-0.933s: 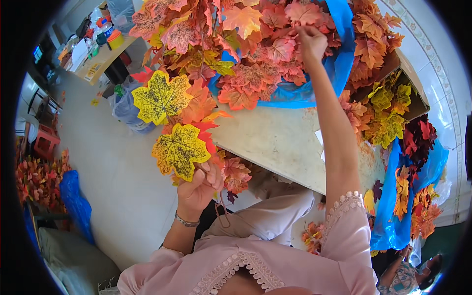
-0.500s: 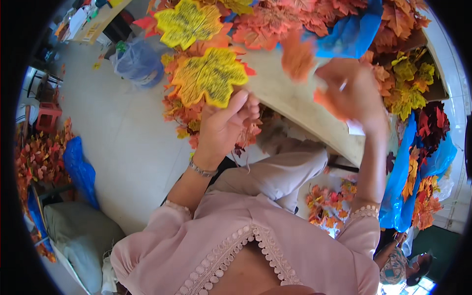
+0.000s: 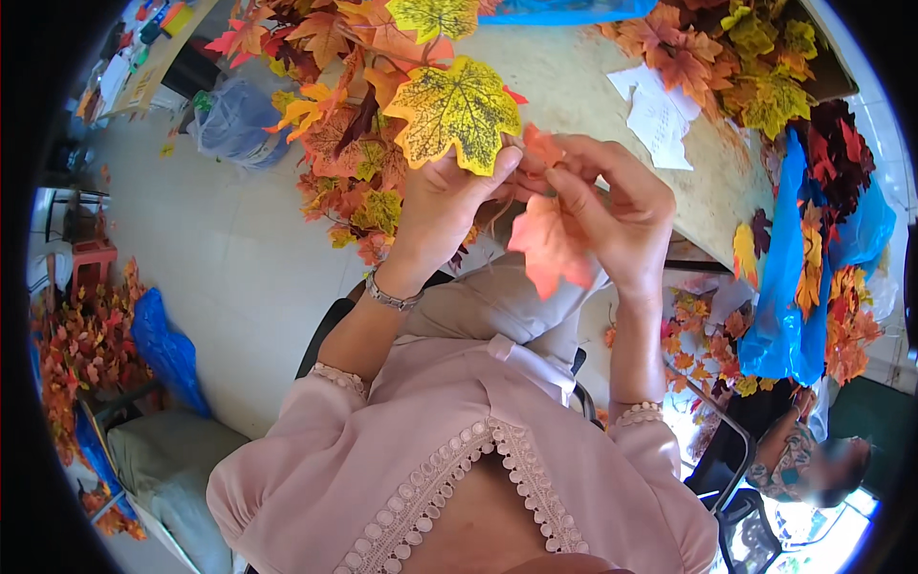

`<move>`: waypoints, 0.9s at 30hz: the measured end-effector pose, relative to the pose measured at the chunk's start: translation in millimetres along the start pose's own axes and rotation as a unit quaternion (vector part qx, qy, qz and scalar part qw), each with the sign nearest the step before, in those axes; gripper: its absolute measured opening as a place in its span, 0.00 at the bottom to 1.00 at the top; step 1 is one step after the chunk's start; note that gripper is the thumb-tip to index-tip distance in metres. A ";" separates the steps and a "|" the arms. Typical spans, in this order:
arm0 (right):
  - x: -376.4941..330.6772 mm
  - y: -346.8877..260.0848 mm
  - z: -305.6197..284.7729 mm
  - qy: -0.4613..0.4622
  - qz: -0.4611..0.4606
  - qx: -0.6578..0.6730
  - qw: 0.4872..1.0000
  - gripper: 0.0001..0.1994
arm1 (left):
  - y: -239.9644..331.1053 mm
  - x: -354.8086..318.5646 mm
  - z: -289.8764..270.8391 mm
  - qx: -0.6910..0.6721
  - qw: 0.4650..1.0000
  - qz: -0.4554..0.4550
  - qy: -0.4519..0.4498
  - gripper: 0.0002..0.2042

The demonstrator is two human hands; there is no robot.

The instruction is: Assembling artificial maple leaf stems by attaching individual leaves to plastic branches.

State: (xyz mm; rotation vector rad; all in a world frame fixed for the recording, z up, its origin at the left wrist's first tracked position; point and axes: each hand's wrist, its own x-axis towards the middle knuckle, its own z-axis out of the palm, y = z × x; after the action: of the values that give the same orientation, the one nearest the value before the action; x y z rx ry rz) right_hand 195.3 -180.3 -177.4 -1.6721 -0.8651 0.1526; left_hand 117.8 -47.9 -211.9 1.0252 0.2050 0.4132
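My left hand [image 3: 442, 206] is closed at the lower end of an artificial maple leaf garland, its thumb just below a large yellow leaf [image 3: 457, 115] with dark veins. More orange, red and yellow leaves [image 3: 356, 153] of the garland hang behind and left of that hand. Close beside it, my right hand [image 3: 617, 206] pinches an orange-pink maple leaf [image 3: 550, 244] between thumb and fingers. A smaller orange piece [image 3: 543, 145] shows at its fingertips. The fingertips of both hands almost meet, and the exact joint between the stems is hidden.
A pale table [image 3: 564, 72] lies beyond my hands, with white paper [image 3: 660, 115] and heaped orange leaves [image 3: 684, 62] on it. Blue plastic [image 3: 789, 287] hangs at the right. Left on the floor stand a clear bag [image 3: 239, 124] and a leaf pile [image 3: 91, 335]. Another person [image 3: 813, 464] is at lower right.
My right hand has come left from over the table to my left hand, bringing the orange-pink leaf. My left hand has shifted slightly right and up with the yellow leaf.
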 end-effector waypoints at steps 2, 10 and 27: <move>-5.9 8.7 -3.3 0.024 0.033 0.095 0.995 0.11 | -4.6 -1.4 3.0 -0.023 1.000 0.001 -0.018 0.08; -20.6 25.6 4.9 0.139 0.023 0.199 0.970 0.11 | -30.4 -7.3 15.5 -0.051 0.991 0.121 -0.020 0.11; -35.6 21.2 -3.4 0.089 0.046 0.128 0.987 0.06 | -22.8 -4.2 22.4 0.022 0.995 0.091 0.015 0.09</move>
State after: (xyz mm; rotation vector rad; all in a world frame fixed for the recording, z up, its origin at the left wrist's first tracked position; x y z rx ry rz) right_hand 181.3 -205.5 -207.3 -1.4598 -0.6075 0.1685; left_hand 127.4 -77.6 -220.3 1.0854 0.1474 0.5917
